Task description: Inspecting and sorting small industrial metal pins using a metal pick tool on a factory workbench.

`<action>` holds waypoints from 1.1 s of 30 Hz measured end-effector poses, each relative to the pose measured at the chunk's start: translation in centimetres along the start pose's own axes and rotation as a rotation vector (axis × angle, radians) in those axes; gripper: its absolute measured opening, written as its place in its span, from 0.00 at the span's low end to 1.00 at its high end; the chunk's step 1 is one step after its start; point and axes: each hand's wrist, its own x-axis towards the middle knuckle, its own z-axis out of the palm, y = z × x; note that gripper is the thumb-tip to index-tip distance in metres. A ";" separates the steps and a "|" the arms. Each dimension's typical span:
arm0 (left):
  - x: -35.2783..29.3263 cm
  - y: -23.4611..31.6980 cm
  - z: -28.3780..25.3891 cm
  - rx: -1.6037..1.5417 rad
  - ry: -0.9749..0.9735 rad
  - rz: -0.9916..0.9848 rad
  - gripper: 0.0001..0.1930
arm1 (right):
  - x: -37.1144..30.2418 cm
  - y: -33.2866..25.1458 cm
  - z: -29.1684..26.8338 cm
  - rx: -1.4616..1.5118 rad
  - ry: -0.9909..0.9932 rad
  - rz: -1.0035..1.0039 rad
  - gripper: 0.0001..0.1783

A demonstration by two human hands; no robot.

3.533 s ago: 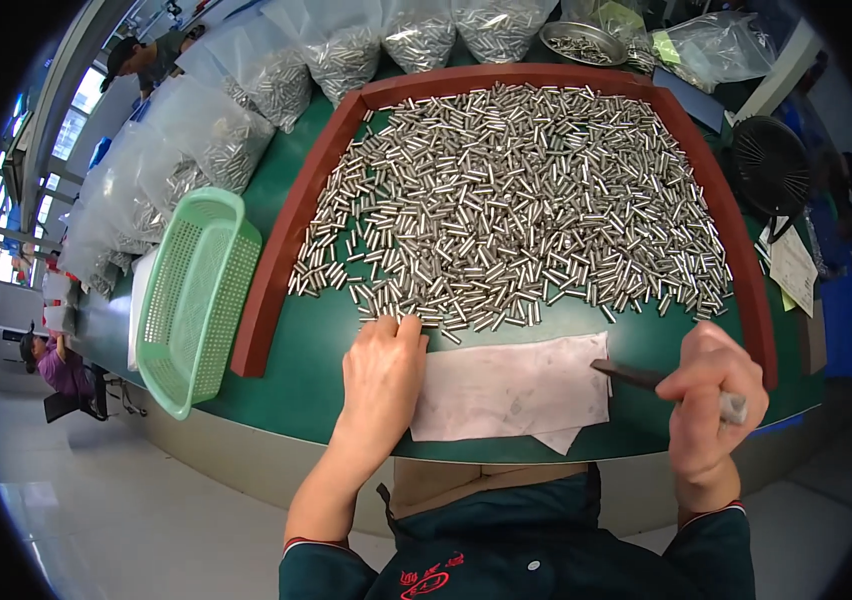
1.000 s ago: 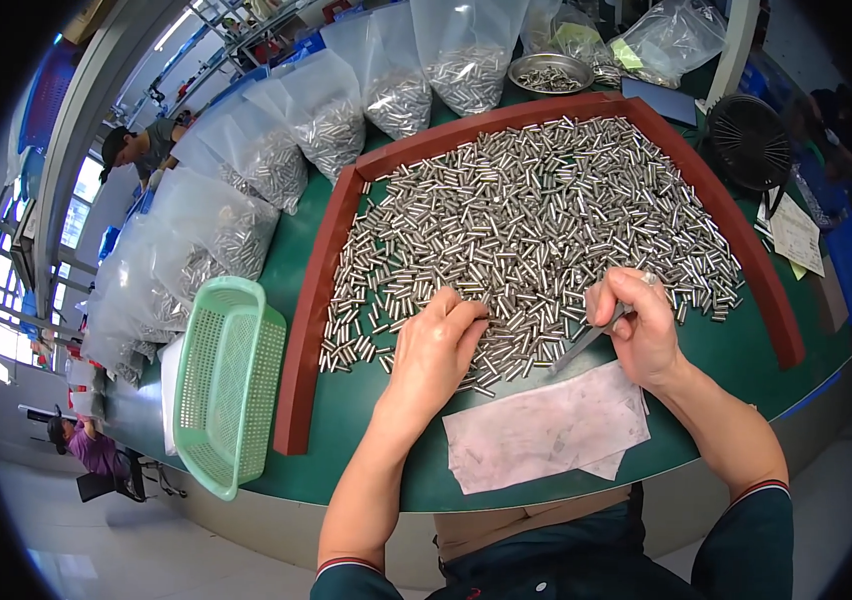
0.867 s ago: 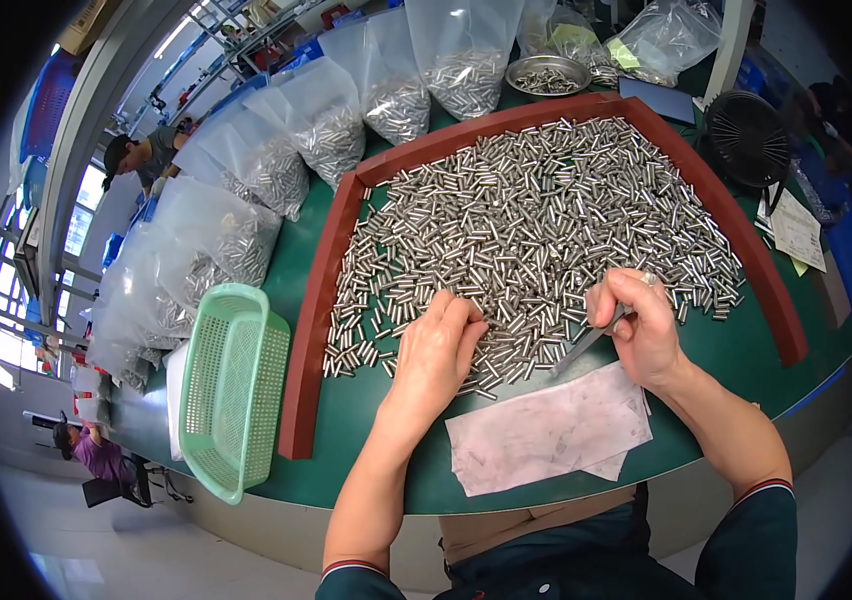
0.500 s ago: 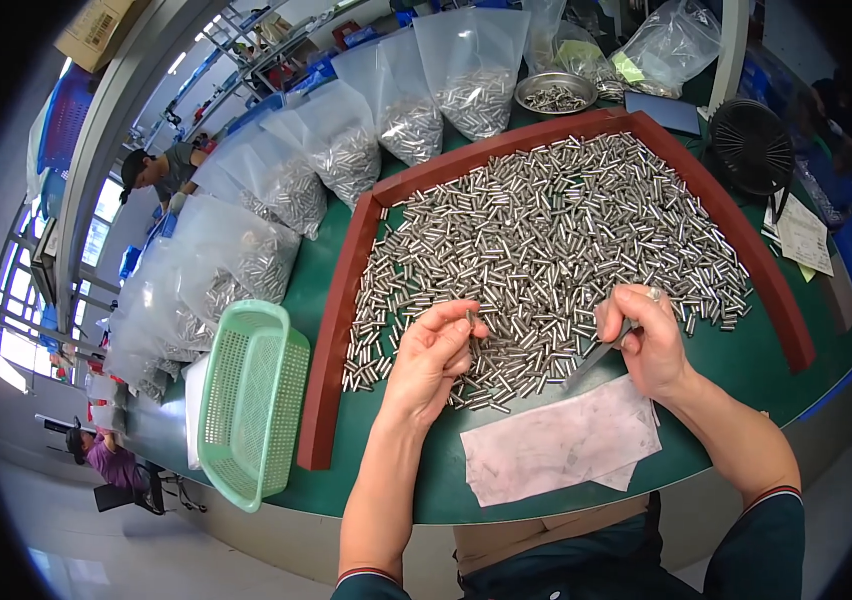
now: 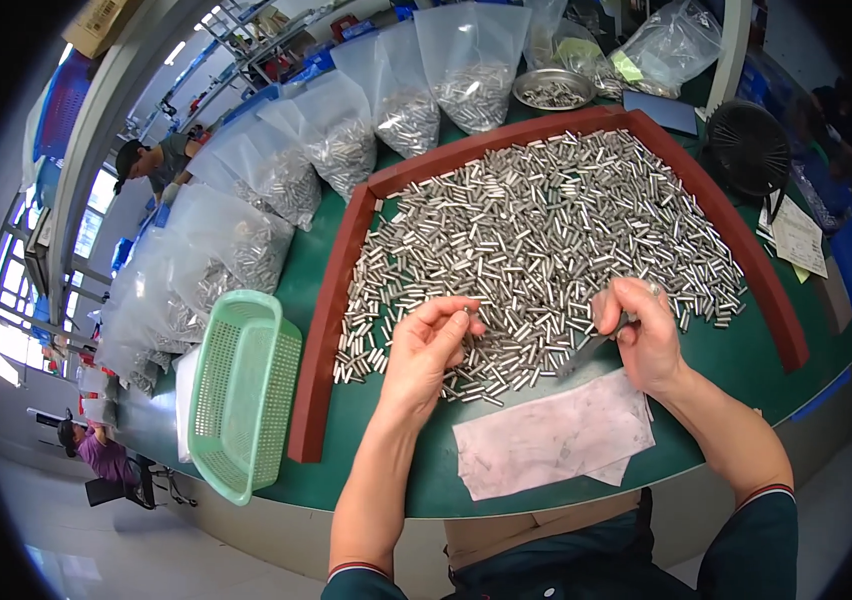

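**Small steel pins sorted by hand on a green bench**

The fingers (image 5: 451,318) of the left hand (image 5: 426,350) are pinched narrow on one short silvery metal pin (image 5: 467,312), held just above the heap. The right hand (image 5: 641,335) is closed round a slim dark metal tool (image 5: 591,350), its tip pointing down-left at the near edge of the heap.

The spread of short silvery metal pins (image 5: 546,230) lies loose across the green bench (image 5: 386,440), fenced by a reddish-brown wooden frame (image 5: 321,330). Each pin looks stiff, smooth and light, so likely slippery; a fingertip pinch across the middle of its length seems the surest hold.

A crumpled white paper sheet (image 5: 551,440) lies just before the hands. A pale green perforated plastic basket (image 5: 241,395) sits left of the frame, and clear plastic bags of pins (image 5: 331,145) stand beyond.
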 end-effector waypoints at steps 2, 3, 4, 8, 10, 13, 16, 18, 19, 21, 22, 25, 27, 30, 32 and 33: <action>-0.9 0.9 2.0 0.302 0.037 0.103 0.07 | -0.1 -0.1 -0.7 -0.169 0.025 -0.166 0.26; -1.5 0.2 2.4 0.329 0.045 0.243 0.04 | -0.2 -0.7 -0.3 -0.238 -0.010 -0.246 0.27; -2.5 0.1 2.7 0.458 0.017 0.237 0.03 | -0.8 -1.6 0.9 -0.275 -0.006 -0.201 0.27; -4.9 -0.3 4.4 0.863 -0.034 0.341 0.05 | -1.0 -2.7 2.6 -0.096 -0.156 -0.080 0.20; -5.4 -0.8 5.0 0.922 -0.090 0.360 0.06 | -1.2 -2.4 2.8 0.077 -0.089 0.121 0.17; -5.6 -2.5 5.0 0.952 -0.141 0.491 0.05 | -1.5 -2.5 2.8 0.158 -0.073 0.156 0.20; -5.4 -3.8 5.4 1.054 -0.139 0.673 0.07 | -2.3 -1.6 3.1 0.268 -0.107 0.046 0.29; -5.4 -4.1 5.7 1.081 -0.129 0.661 0.07 | -2.9 -0.9 2.6 0.321 -0.195 0.023 0.30; -5.5 -4.2 5.8 1.107 -0.111 0.649 0.07 | -3.1 -0.6 2.3 0.372 -0.289 0.002 0.31; -5.8 -4.1 5.9 1.118 -0.103 0.623 0.06 | -3.4 -0.3 3.0 0.367 -0.182 0.015 0.30; -5.8 -4.0 5.9 1.124 -0.088 0.599 0.05 | -3.5 -0.1 3.0 0.343 -0.117 0.018 0.30; -5.8 -4.1 6.0 1.123 -0.065 0.569 0.05 | -3.5 0.3 3.3 0.289 -0.049 0.053 0.29; -5.8 -4.0 6.0 1.125 -0.061 0.552 0.05 | -3.4 0.5 3.5 0.183 -0.018 0.025 0.29; -5.6 -4.2 6.1 1.115 -0.051 0.562 0.05 | -3.6 -0.1 3.5 0.067 -0.128 0.007 0.28; -5.5 -4.3 6.1 1.108 -0.045 0.580 0.06 | -3.5 -0.5 3.6 0.051 -0.151 -0.059 0.28; -5.5 -4.4 6.0 1.102 -0.047 0.572 0.06 | -3.4 -0.5 3.4 0.052 -0.154 -0.049 0.28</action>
